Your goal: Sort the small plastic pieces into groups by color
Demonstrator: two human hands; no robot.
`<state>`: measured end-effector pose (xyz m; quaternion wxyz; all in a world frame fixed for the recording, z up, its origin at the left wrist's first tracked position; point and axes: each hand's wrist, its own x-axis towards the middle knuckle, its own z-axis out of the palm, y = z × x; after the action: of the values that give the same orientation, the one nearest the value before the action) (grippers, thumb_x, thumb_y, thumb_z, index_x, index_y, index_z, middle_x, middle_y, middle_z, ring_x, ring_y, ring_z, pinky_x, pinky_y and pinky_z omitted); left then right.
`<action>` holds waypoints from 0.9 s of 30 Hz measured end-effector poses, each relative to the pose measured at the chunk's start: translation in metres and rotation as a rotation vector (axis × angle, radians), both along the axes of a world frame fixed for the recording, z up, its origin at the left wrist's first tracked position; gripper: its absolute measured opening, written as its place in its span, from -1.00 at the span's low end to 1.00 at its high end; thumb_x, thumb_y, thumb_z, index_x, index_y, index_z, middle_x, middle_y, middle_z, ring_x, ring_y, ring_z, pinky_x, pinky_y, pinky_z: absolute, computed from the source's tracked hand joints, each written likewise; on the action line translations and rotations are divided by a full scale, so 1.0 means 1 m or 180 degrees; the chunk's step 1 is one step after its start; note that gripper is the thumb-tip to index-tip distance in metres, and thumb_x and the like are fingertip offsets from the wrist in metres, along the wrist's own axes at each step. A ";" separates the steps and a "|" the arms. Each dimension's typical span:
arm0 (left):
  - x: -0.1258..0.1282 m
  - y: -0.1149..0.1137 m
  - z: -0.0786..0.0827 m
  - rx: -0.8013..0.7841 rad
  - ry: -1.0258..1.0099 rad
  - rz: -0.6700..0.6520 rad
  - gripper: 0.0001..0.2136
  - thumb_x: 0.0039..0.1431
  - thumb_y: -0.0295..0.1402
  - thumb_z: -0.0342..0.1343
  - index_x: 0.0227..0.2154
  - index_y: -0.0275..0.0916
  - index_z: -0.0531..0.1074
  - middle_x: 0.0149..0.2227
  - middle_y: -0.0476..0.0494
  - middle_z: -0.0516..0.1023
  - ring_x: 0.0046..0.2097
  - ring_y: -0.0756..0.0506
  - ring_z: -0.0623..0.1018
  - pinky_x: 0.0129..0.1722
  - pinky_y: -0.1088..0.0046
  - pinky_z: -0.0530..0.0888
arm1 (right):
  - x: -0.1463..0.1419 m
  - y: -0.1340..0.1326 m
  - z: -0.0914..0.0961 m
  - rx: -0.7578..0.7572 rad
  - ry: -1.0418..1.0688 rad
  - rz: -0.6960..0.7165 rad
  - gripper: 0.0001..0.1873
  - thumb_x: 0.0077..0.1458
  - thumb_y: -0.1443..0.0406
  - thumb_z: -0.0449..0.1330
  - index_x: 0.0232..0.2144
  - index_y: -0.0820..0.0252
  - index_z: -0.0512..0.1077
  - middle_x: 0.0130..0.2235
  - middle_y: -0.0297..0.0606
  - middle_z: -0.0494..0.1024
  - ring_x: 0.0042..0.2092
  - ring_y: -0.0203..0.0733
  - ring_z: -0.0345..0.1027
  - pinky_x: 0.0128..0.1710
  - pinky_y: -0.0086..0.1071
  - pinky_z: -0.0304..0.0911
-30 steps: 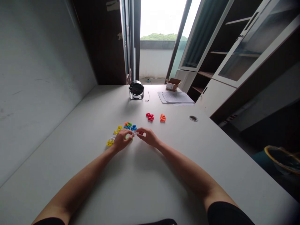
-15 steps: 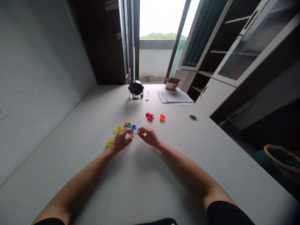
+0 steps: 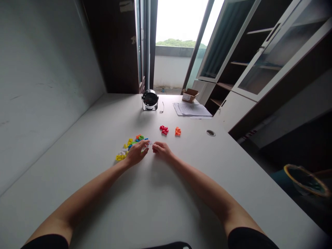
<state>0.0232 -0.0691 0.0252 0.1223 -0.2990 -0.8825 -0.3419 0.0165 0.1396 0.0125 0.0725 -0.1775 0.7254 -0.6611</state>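
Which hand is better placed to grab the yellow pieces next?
Probably the left hand: it lies right beside the yellow pieces, while the right hand is farther off, past the left.

Bare left hand (image 3: 136, 154), bare right hand (image 3: 162, 151), bare forearms (image 3: 202, 186) — black sleeves (image 3: 249, 238) on both upper arms

The only view comes from a camera worn on the person's head, above the table (image 3: 181, 193), facing forward and down along it. The left hand (image 3: 136, 154) and right hand (image 3: 162, 151) sit near its lower middle, while a balcony doorway (image 3: 168, 65) and glass-fronted cabinet (image 3: 259, 58) lie beyond the table's far end.
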 end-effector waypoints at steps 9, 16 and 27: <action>0.002 0.018 0.013 0.0040 0.0033 -0.0126 -0.63 0.30 -0.33 0.01 0.15 -0.08 0.32 -0.01 -0.15 0.52 -0.05 -0.09 0.55 -0.02 0.30 0.52 | 0.007 0.010 -0.003 -0.0116 -0.0198 -0.0070 -0.40 0.22 -0.14 0.04 -0.48 0.27 0.43 -0.46 -0.23 0.49 -0.39 -0.28 0.32 -0.27 -0.41 0.25; 0.006 0.025 0.009 0.0288 0.0145 -0.0019 -0.67 0.26 -0.38 0.05 0.09 -0.12 0.35 -0.13 -0.12 0.53 -0.10 -0.09 0.54 0.00 0.28 0.50 | 0.004 0.010 0.001 -0.0116 -0.0227 0.0083 -0.28 0.20 -0.25 -0.04 -0.50 0.26 0.43 -0.48 -0.22 0.47 -0.40 -0.27 0.30 -0.28 -0.40 0.25; 0.012 0.015 0.005 -0.0060 0.0415 -0.0097 -0.67 0.33 -0.24 0.02 0.12 -0.11 0.34 -0.10 -0.15 0.54 -0.07 -0.13 0.53 0.01 0.26 0.47 | 0.006 0.009 -0.001 0.0415 -0.0026 0.0184 -0.23 0.25 -0.24 -0.14 -0.55 0.25 0.43 -0.50 -0.26 0.46 -0.42 -0.28 0.30 -0.26 -0.40 0.23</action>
<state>0.0353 -0.0545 0.0300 0.1715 -0.3352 -0.8711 -0.3151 0.0223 0.1487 0.0117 0.1059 -0.1906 0.7612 -0.6108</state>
